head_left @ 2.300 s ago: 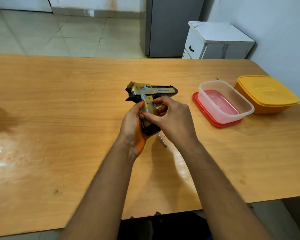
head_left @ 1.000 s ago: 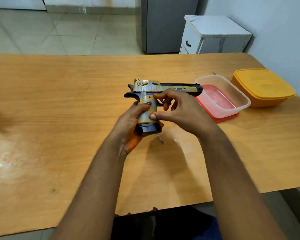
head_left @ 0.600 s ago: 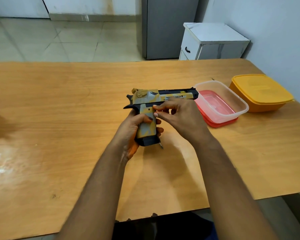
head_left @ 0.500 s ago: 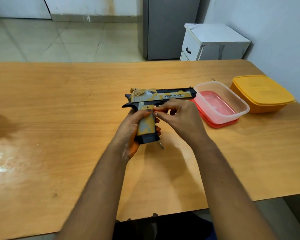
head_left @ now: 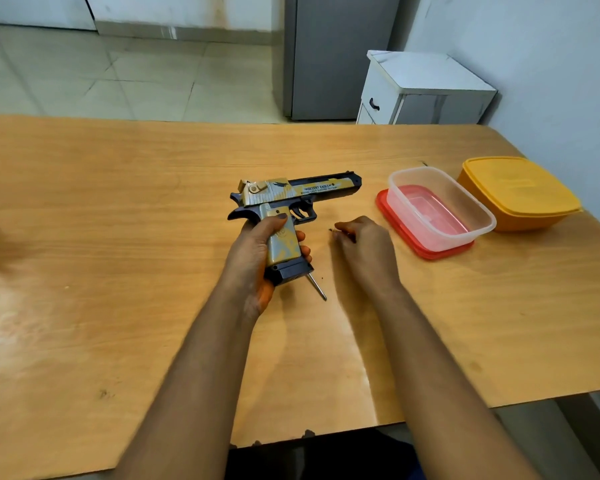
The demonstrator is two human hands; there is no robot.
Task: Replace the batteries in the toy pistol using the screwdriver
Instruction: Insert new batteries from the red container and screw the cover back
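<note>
**Screw out, now park it safely**

The left hand is wrapped round the handle of the pistol, holding it just above the desk with the barrel pointing right, toward the tub. The screwdriver lies on the desk under the butt, only its metal shaft showing past the pistol's dark base.

The right hand is clear of the pistol and low over the desk, its fingertips pinched on something tiny and dark. I take it for the cover screw, though it is too small to be sure.

If it is the screw, the step is to put it somewhere it will not be lost. I would set it down gently, not drop it, since a screw that size rolls easily on smooth wood. The clear tub, standing on a red lid near the hand, looks the safer place; the orange box beyond is lidded. Keep the left hold steady and the handle level so the cover does not slide off unexpectedly. The batteries appear not yet swapped.
</note>
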